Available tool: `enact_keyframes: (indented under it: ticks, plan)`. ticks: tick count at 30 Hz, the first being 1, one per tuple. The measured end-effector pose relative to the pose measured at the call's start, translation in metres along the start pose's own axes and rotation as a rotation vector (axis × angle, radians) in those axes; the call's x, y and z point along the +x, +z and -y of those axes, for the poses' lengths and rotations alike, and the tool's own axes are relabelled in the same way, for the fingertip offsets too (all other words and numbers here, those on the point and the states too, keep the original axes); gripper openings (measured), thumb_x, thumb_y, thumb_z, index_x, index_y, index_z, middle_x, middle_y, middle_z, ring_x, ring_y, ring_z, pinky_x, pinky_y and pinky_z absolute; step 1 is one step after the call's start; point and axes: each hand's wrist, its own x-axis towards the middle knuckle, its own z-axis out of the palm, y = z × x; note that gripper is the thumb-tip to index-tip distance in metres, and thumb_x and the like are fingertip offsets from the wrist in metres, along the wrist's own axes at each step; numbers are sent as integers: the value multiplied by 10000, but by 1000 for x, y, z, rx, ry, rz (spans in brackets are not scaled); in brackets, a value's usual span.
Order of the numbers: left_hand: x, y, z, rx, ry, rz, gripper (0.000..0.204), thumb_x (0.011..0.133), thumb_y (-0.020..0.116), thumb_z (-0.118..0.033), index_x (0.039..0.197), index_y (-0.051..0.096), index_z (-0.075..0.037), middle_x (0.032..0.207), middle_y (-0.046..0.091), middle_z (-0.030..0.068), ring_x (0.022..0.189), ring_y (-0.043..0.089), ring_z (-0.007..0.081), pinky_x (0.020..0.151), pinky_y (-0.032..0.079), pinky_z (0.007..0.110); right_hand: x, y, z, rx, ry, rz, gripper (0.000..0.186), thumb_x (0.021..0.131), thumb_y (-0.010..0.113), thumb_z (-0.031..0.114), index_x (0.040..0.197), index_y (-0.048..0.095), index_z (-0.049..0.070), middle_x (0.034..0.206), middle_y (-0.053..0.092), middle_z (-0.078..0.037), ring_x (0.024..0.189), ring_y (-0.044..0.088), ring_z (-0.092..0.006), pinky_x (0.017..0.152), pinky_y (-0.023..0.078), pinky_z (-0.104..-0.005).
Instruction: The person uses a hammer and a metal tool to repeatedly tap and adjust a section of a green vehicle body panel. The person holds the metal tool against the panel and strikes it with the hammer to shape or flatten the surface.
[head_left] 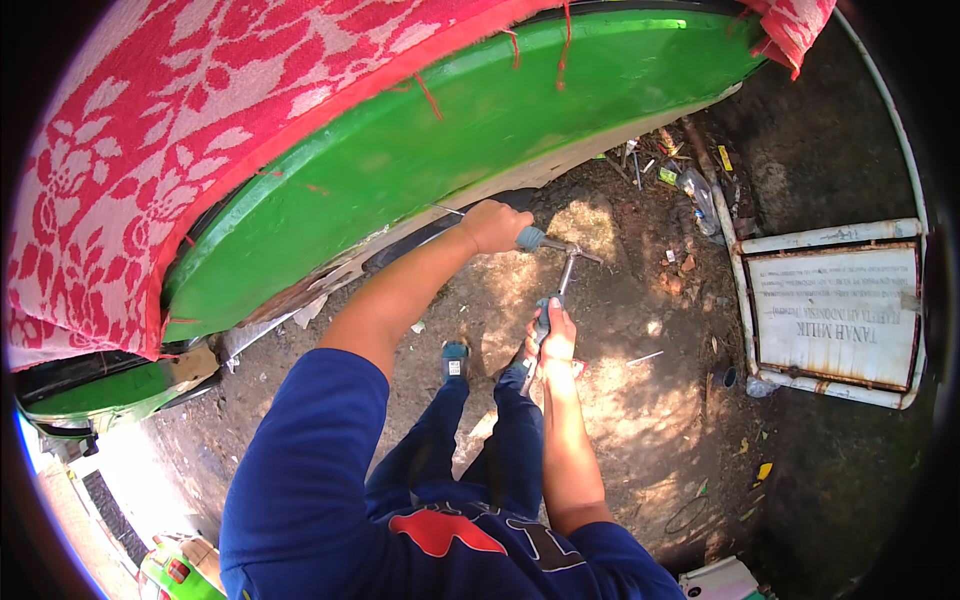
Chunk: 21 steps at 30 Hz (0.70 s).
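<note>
My left hand [495, 226] is closed around a metal tool with a grey-blue grip [531, 238], held out beside the green panel [430, 150]. Its shaft runs right to a crosswise metal head [580, 252]. A thin metal rod [448, 209] shows on the other side of that fist. Lower down, my right hand [555, 338] grips a second metal tool [567, 275], whose grey-blue handle shows between the fingers. The shaft of this one points up to the crosswise head; I cannot tell whether they touch or are joined. A metal end pokes out below my right hand.
Red-and-white patterned cloth [190, 140] hangs over the green panel. At the right stands a white metal frame with a signboard [835, 315]. Litter and a clear plastic bottle [700, 200] lie on the dirt ground [640, 440]. A thin stick [645, 357] lies near my right hand.
</note>
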Motion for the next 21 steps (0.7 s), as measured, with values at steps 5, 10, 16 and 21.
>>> enact_keyframes:
  ticks: [5,10,16,21]
  plan:
    - [-1,0,3,6,13,-48,160,776,658,-276,825,601,-135,706,674,121,715,678,339,638,518,476,0,-16,12,275,-98,-38,382,1015,498,460,890,519,100,552,464,-22,341,409,-116,298,311,-290]
    - [-6,-4,0,-19,15,-40,161,788,648,-283,817,593,-134,689,662,132,711,674,349,628,515,485,-1,-10,6,-9,-85,15,361,1003,554,425,903,538,79,532,480,-20,334,398,-117,307,296,-280]
    - [-5,-6,0,-5,-9,0,205,782,676,-316,871,609,-143,740,687,135,722,679,350,638,517,492,1,-6,2,-84,-62,15,358,1014,531,409,894,537,72,539,489,-29,336,420,-122,298,303,-291]
    - [-2,-8,0,-62,12,-60,207,780,675,-318,872,610,-143,738,684,139,726,678,356,644,518,496,1,-3,7,-8,-117,30,335,1011,549,388,901,538,72,542,483,-23,327,400,-112,300,298,-284]
